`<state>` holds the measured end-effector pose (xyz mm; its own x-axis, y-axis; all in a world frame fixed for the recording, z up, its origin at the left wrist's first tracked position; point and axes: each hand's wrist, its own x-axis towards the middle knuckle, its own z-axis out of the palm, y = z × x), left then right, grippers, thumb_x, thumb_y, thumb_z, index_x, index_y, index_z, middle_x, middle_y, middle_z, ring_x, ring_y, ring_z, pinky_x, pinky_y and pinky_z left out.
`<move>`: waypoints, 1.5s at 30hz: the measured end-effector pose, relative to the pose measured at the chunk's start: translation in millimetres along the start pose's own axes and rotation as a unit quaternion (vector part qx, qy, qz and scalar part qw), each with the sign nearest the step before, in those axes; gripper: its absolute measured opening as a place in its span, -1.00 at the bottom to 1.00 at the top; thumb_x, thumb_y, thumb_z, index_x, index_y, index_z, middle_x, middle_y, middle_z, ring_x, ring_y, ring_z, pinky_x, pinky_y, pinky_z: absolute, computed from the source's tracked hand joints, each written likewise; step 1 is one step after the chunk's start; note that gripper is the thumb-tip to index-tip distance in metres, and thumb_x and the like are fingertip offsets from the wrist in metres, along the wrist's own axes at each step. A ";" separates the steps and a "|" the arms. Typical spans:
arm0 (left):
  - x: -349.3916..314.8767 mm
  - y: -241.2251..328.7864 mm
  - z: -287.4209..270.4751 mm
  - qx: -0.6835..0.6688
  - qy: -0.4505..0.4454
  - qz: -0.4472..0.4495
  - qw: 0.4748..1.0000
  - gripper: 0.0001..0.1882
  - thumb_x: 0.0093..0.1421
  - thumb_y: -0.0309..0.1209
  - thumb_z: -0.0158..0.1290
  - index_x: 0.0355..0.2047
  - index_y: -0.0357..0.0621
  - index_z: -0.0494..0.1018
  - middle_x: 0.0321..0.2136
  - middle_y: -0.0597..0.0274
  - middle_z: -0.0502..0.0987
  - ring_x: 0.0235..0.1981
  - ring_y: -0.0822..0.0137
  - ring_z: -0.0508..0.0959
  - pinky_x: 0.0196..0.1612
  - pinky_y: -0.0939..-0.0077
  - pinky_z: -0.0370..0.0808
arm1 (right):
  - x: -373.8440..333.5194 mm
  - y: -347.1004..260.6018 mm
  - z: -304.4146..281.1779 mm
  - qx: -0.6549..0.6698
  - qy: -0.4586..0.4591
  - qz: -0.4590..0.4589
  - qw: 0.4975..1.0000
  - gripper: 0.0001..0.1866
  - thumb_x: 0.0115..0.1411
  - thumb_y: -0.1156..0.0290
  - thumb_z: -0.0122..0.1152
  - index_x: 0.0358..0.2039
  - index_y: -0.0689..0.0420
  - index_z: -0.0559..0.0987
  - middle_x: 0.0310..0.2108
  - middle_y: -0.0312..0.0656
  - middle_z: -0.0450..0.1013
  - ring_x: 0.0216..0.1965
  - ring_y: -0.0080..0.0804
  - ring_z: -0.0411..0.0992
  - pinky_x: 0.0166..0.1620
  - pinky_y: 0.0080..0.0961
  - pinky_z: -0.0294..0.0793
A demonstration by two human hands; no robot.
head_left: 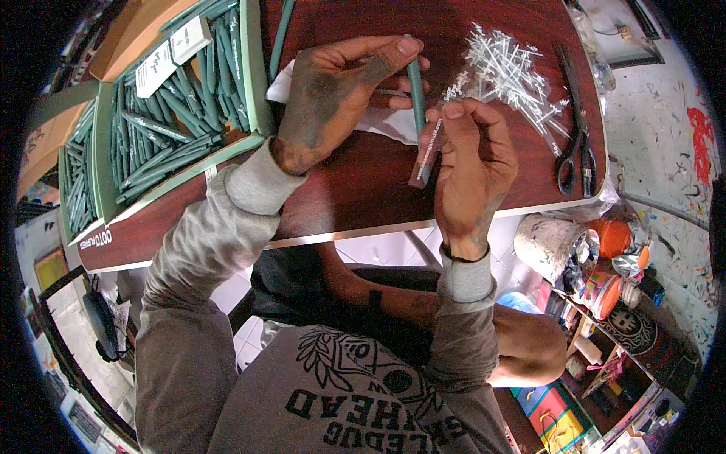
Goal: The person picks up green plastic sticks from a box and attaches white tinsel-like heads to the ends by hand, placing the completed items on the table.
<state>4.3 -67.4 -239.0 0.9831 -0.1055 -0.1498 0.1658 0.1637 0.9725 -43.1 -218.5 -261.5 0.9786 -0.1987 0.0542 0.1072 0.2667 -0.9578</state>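
Raised over the dark red table (340,200), my left hand (329,94) pinches a slim dark green pen (416,91) near its upper end. The pen stands nearly upright, its lower end close to my right fingers. My right hand (475,155) is closed on a narrow clear plastic sleeve (429,155) with white print. Whether the pen tip touches the sleeve I cannot tell. Beyond my right hand lies a loose pile of similar clear sleeves (507,72). Several like green pens (170,113) fill an open box at the left.
White cards (166,57) lie on the pens in the green-edged box (261,91). Black scissors (578,155) rest near the table's right edge. White paper or cloth (389,125) lies beneath my hands. Another green pen (281,38) is at the back. Paint-stained buckets (546,246) stand right, below the table.
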 end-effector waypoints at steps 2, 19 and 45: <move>-1.2 -1.1 -0.2 0.012 0.010 0.013 1.000 -0.64 0.29 -0.11 0.09 -0.15 -0.16 0.59 -0.43 0.34 0.58 -0.45 0.52 0.54 -0.34 0.67 0.53 | -0.8 -2.4 0.4 -0.030 0.003 -0.009 1.000 -0.87 0.29 0.49 0.15 -0.18 0.22 0.48 -0.30 -0.11 0.53 -0.45 -0.51 0.44 -0.42 -0.64 0.41; 7.9 43.8 -15.4 0.076 0.066 0.196 0.975 -0.64 0.31 -0.31 0.09 -0.03 -0.37 0.49 -0.28 0.15 0.61 -0.36 0.43 0.60 -0.39 0.60 0.59 | -9.8 1.8 -12.0 -0.317 -0.064 -0.212 0.922 -0.88 0.34 0.48 -0.01 -0.17 0.24 0.38 -0.25 0.02 0.48 -0.21 -0.15 0.47 -0.11 -0.29 0.42; -15.7 -11.4 -16.6 0.041 0.040 0.044 0.997 -0.69 0.27 -0.22 0.14 -0.15 -0.20 0.59 -0.29 0.21 0.65 -0.33 0.46 0.64 -0.37 0.62 0.62 | -12.0 -8.5 12.5 0.057 -0.021 -0.092 0.994 -0.89 0.29 0.54 0.11 -0.20 0.26 0.42 -0.38 -0.06 0.51 -0.42 -0.40 0.49 -0.28 -0.47 0.49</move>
<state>-11.7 -51.3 -250.6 0.9971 -0.0146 -0.0742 0.0752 0.0879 0.9933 -53.6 -206.6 -250.5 0.9468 -0.2150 0.2394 0.3018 0.3347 -0.8927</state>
